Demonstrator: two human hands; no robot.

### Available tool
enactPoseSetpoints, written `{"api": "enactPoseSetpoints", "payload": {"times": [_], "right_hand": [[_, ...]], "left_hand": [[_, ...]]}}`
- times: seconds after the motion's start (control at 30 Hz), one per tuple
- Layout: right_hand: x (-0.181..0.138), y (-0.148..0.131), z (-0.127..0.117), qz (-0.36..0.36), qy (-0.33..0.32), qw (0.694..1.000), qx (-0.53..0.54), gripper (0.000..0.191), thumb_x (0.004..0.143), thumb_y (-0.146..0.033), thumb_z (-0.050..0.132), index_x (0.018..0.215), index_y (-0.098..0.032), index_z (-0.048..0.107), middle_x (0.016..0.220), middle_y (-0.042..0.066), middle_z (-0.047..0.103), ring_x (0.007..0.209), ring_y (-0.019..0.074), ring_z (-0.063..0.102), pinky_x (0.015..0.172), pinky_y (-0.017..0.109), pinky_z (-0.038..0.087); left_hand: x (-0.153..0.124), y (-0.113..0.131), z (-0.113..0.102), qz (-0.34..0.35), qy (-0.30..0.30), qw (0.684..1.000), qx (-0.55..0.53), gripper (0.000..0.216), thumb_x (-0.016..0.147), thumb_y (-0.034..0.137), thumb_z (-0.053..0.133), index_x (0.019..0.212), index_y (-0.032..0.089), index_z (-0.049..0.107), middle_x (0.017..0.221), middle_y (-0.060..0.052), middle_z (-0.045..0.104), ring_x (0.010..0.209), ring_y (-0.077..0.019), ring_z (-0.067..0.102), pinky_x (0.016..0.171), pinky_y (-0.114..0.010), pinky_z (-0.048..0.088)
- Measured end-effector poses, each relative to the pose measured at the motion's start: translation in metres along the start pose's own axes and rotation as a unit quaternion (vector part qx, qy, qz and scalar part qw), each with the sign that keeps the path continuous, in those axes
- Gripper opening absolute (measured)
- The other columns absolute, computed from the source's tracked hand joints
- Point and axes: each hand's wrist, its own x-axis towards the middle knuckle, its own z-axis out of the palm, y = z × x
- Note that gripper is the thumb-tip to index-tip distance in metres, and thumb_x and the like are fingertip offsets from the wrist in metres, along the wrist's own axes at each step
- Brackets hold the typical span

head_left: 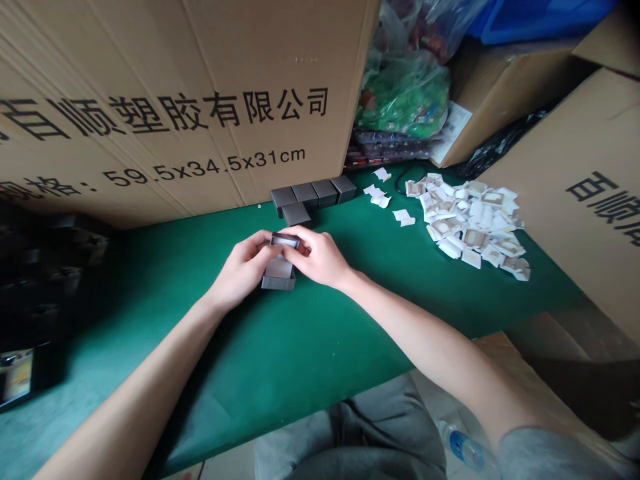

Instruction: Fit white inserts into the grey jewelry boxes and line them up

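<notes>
Both hands are on a small dark grey box (278,283) that stands open, its white inside facing me. My left hand (245,268) grips its left side, with the thumb reaching over the middle. On the right side, my right hand (319,257) closes round the upper part, the thumb near the inside. My fingers hide part of the box's middle and edges. Just beyond the hands, several closed dark grey boxes (316,193) stand in a row against a large carton, with one more box (297,214) in front of them.
A heap of folded white card inserts (475,220) lies on the green tabletop (310,347) to the right, with a few loose pieces (404,217) beside it. Large cartons (175,80) stand behind and at right. Dark items (45,280) are stacked at left; plastic bags (407,93) sit at the back.
</notes>
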Motion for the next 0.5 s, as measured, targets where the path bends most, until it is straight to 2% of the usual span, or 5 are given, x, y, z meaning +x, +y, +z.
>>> {"api": "enactPoseSetpoints", "payload": {"times": [0.2,0.37,0.5], "right_hand": [[0.001,0.0005,0.0007,0.0,0.007,1.0,0.019,0.026,0.092,-0.037,0.064,0.111,-0.02,0.07,0.071,-0.003,0.066,0.059,0.0106,0.056,0.057,0.023,0.041],[0.0017,-0.0013,-0.0004,-0.001,0.025,0.999,0.049,0.029,0.095,-0.043,0.061,0.11,-0.02,0.07,0.074,-0.002,0.068,0.062,0.011,0.059,0.059,0.023,0.044],[-0.0004,-0.0043,-0.0016,0.009,0.048,0.997,0.061,0.034,0.096,-0.049,0.057,0.111,-0.02,0.069,0.062,-0.005,0.06,0.058,0.0112,0.058,0.058,0.023,0.044]], "left_hand": [[-0.002,0.0039,0.0019,-0.016,0.008,1.0,-0.026,0.03,0.092,0.048,0.062,0.083,0.019,0.06,0.07,0.003,0.055,0.06,-0.0115,0.045,0.054,-0.023,0.035],[-0.0014,0.0005,0.0037,0.001,0.008,0.999,-0.05,0.043,0.092,0.06,0.061,0.09,0.018,0.064,0.077,0.001,0.06,0.063,-0.0126,0.049,0.056,-0.023,0.037],[-0.0006,0.0001,0.0038,0.003,0.011,0.999,-0.04,0.045,0.091,0.063,0.061,0.088,0.018,0.063,0.079,0.0,0.062,0.065,-0.0131,0.051,0.057,-0.023,0.038]]}}
